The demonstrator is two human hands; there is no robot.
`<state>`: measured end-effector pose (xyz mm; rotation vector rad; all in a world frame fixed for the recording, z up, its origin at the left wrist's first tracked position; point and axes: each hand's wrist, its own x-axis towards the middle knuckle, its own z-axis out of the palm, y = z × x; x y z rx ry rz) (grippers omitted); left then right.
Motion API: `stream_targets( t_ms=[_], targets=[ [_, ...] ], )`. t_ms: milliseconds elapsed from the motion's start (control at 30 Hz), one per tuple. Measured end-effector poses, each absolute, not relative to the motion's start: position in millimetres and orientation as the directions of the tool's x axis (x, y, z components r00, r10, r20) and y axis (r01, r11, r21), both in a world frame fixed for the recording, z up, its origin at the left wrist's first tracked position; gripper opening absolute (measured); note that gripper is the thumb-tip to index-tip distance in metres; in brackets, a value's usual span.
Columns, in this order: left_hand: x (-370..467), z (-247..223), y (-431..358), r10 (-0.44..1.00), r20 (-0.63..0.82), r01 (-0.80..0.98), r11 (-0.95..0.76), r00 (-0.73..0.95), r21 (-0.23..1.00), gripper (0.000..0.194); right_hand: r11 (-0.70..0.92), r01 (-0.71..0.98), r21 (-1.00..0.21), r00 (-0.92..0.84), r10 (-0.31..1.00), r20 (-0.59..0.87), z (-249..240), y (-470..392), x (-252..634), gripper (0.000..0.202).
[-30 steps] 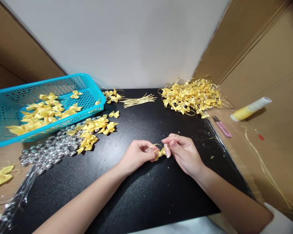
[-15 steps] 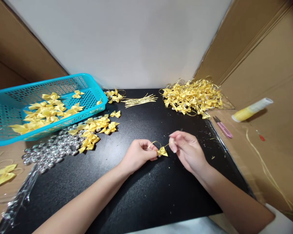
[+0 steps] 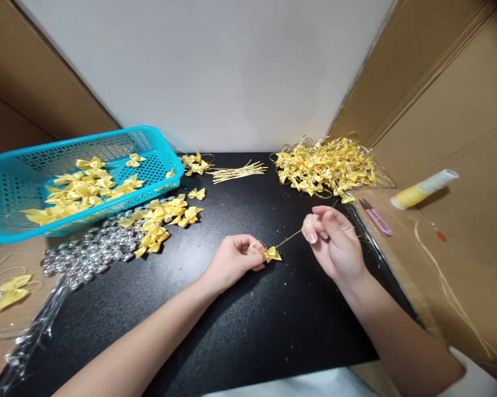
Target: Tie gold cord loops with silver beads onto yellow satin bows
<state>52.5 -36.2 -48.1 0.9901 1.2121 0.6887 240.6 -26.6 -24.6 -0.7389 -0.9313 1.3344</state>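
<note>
Between the thumb and fingers of my left hand is a yellow ribbon bow, pinched just above the black tabletop. A loop of gold cord shows at my left fingertips, and a small shiny bead seems to sit under the bow. From the bow a gold cord runs up and right, stretched straight, to my right hand. My right fingers are closed on the cord's far end, with the thumb bent over them. A thin dark tip shows beyond the right fingers; I cannot make out what it is.
A blue basket of yellow bows stands left, beside silver beads and loose bows. Cut gold cords lie at the back, near a heap of finished bows. Pink thread snips and a tube lie right.
My right hand has moved right and slightly up, away from the bow, drawing out a longer stretch of cord. My left hand keeps its pinch and has shifted slightly left.
</note>
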Motion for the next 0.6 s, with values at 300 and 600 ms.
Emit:
stream_targets(
  t_ms=[300,600],
  targets=[
    [51.3,-51.4,-37.3,0.871,-0.359,-0.035,0.393,0.337,0.919,0.015,0.115,-0.430,-0.895,0.018,0.993,0.119,-26.6,-27.4,240.9,0.018],
    [48.9,-50.2,-38.6,0.876,-0.331,-0.032,0.365,0.351,0.930,0.012,0.107,-0.422,-0.900,0.027,0.994,0.105,-27.5,-26.9,241.2,0.016]
  ],
)
